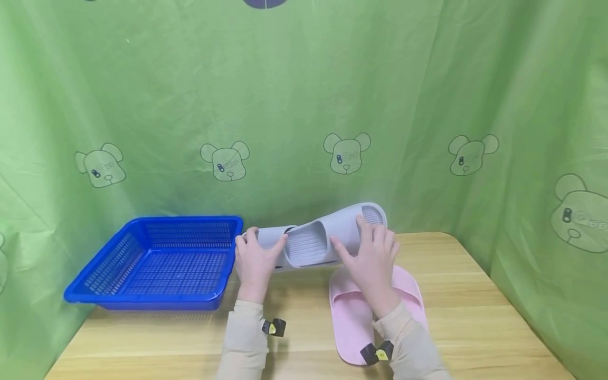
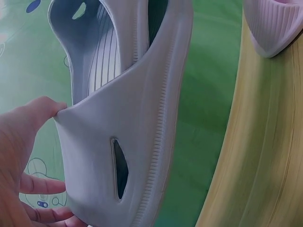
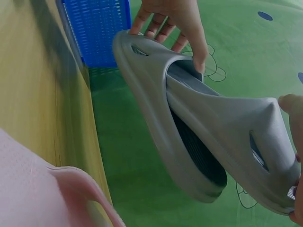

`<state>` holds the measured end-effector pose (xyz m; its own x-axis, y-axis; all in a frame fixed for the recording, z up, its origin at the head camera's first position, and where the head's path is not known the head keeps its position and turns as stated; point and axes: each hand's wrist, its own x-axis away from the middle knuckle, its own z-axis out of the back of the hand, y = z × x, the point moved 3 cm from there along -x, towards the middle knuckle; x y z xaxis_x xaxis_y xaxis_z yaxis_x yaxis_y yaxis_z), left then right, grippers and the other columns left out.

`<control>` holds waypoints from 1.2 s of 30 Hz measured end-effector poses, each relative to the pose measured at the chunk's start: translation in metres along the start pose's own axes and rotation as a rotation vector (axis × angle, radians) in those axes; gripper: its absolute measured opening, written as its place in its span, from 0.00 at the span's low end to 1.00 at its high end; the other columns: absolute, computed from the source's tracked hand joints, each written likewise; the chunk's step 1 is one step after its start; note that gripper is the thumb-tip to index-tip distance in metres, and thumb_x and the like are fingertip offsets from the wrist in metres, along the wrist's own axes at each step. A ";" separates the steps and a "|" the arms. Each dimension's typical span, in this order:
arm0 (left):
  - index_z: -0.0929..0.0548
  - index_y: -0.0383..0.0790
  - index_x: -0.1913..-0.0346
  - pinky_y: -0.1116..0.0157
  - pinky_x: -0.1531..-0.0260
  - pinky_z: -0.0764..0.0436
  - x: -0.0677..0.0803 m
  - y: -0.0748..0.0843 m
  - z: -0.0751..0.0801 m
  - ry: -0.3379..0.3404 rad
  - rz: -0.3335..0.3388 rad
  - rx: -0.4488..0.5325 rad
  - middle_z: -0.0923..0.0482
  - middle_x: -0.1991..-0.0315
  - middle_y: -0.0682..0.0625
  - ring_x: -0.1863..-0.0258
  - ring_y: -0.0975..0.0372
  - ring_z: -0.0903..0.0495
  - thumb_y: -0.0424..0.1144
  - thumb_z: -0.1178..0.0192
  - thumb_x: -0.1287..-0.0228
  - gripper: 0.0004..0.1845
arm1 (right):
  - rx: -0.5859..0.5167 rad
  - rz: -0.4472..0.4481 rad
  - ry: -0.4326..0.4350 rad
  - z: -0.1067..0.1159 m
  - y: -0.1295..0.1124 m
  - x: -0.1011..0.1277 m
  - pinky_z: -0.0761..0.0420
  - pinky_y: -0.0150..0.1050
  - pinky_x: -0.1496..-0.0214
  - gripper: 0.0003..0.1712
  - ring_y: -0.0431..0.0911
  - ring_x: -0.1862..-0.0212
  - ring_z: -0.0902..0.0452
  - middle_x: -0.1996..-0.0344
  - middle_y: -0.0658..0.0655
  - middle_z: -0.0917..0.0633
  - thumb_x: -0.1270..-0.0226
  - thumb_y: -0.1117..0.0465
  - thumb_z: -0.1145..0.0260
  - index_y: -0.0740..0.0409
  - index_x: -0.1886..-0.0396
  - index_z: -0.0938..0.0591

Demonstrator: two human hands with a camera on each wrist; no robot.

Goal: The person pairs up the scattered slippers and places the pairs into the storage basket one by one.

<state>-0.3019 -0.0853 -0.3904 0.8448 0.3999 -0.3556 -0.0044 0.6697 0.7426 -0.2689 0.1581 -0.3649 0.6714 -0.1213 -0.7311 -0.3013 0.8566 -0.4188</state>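
Grey slippers [image 1: 311,240], seemingly two pushed one into the other, are held up above the back of the wooden table [image 1: 475,327]. My left hand [image 1: 258,253] grips the left end, thumb on the strap and fingers behind. My right hand [image 1: 368,256] grips the right end, fingers curled over the strap near the raised heel. The left wrist view shows the grey slipper [image 2: 137,118] close up, with my left hand [image 2: 28,132] pinching its strap edge. In the right wrist view the grey slipper [image 3: 203,132] spans from my left hand [image 3: 175,19] to my right fingertip [image 3: 291,101].
A pink slipper [image 1: 349,311] lies sole down on the table under my right forearm. An empty blue mesh basket [image 1: 157,221] stands at the back left of the table, close to my left hand. Green cloth with bear prints hangs behind and at both sides.
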 end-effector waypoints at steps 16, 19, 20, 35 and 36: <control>0.27 0.40 0.39 0.53 0.59 0.20 0.000 -0.004 0.005 -0.011 0.023 0.029 0.28 0.49 0.37 0.55 0.47 0.23 0.70 0.34 0.54 0.45 | -0.028 0.063 -0.040 0.000 0.006 -0.003 0.39 0.56 0.41 0.46 0.61 0.43 0.39 0.44 0.67 0.31 0.48 0.38 0.30 0.54 0.33 0.31; 0.26 0.40 0.39 0.52 0.59 0.20 0.000 -0.004 0.005 -0.012 0.018 0.031 0.28 0.49 0.37 0.54 0.47 0.23 0.70 0.34 0.54 0.45 | -0.036 0.081 -0.065 0.001 0.007 -0.004 0.44 0.63 0.33 0.46 0.63 0.33 0.45 0.34 0.67 0.36 0.47 0.39 0.30 0.52 0.32 0.32; 0.26 0.40 0.39 0.52 0.58 0.20 0.000 -0.004 0.005 -0.012 0.016 0.032 0.28 0.49 0.37 0.54 0.47 0.23 0.70 0.34 0.54 0.45 | -0.040 0.092 -0.074 0.002 0.008 -0.005 0.46 0.64 0.31 0.45 0.64 0.30 0.47 0.32 0.66 0.38 0.47 0.39 0.30 0.51 0.31 0.32; 0.27 0.41 0.39 0.52 0.55 0.19 -0.004 -0.003 0.007 -0.003 -0.037 0.047 0.28 0.46 0.38 0.51 0.47 0.23 0.70 0.33 0.56 0.46 | 0.043 0.301 -0.218 0.003 0.013 -0.012 0.62 0.66 0.25 0.53 0.63 0.23 0.60 0.25 0.63 0.42 0.48 0.28 0.36 0.48 0.26 0.37; 0.27 0.41 0.39 0.52 0.55 0.19 -0.004 -0.003 0.007 -0.003 -0.037 0.048 0.28 0.46 0.39 0.51 0.47 0.23 0.70 0.33 0.56 0.46 | 0.050 0.306 -0.226 0.003 0.012 -0.012 0.62 0.66 0.25 0.55 0.63 0.23 0.60 0.25 0.62 0.42 0.51 0.29 0.33 0.49 0.26 0.37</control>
<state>-0.3015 -0.0934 -0.3874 0.8454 0.3733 -0.3821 0.0531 0.6531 0.7555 -0.2787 0.1716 -0.3600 0.6895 0.2525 -0.6789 -0.4814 0.8601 -0.1690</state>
